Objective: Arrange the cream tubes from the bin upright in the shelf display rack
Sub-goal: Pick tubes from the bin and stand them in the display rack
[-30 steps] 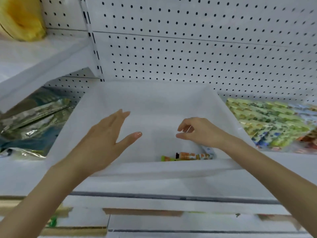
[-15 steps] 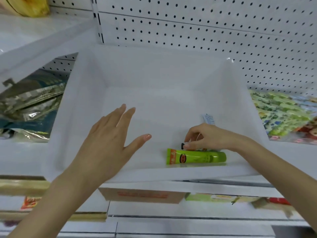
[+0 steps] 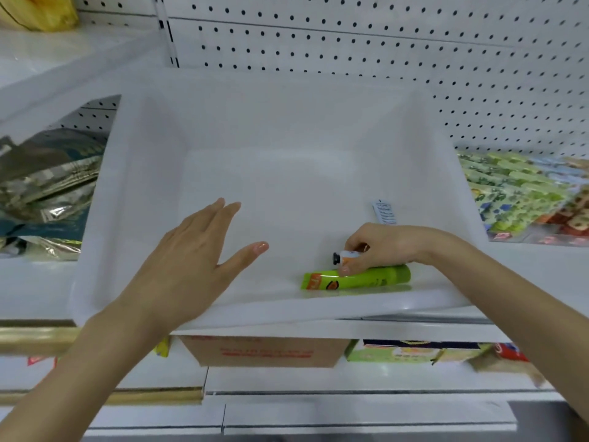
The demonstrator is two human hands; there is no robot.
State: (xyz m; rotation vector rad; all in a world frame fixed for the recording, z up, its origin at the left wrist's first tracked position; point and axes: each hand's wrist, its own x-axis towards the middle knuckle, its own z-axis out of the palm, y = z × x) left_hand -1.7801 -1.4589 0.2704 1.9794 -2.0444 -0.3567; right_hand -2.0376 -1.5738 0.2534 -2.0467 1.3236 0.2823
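A white plastic bin (image 3: 143, 186) stands on a white shop shelf (image 3: 541, 275), in front of a white pegboard back panel (image 3: 382, 59) dotted with black holes.

A green cream tube (image 3: 366, 279) lies on its side on the bin floor, against the front wall. It has an orange band with writing at its crimped end and an orange oval emblem; neither is sharp enough to read.

The right hand (image 3: 385, 247) reaches into the bin, its curled fingertips pinching a small orange-and-white tube (image 3: 345, 257) with a black cap, just above the green one. A white crimped tube end (image 3: 385, 213) with fine, unreadable print sticks out behind that hand; I cannot tell whether it belongs to the held tube.

The left hand (image 3: 188, 266) hovers over the bin's front left, fingers straight and together, thumb spread, holding nothing.

Beside the bin, grey and teal foil packets (image 3: 47, 180) lie on the left and green flower-printed packets (image 3: 516, 186) on the right. A yellow bag (image 3: 41, 11) sits on the shelf above. On the shelf below are a cardboard box (image 3: 264, 350) with blurred red print and a green carton (image 3: 398, 354).
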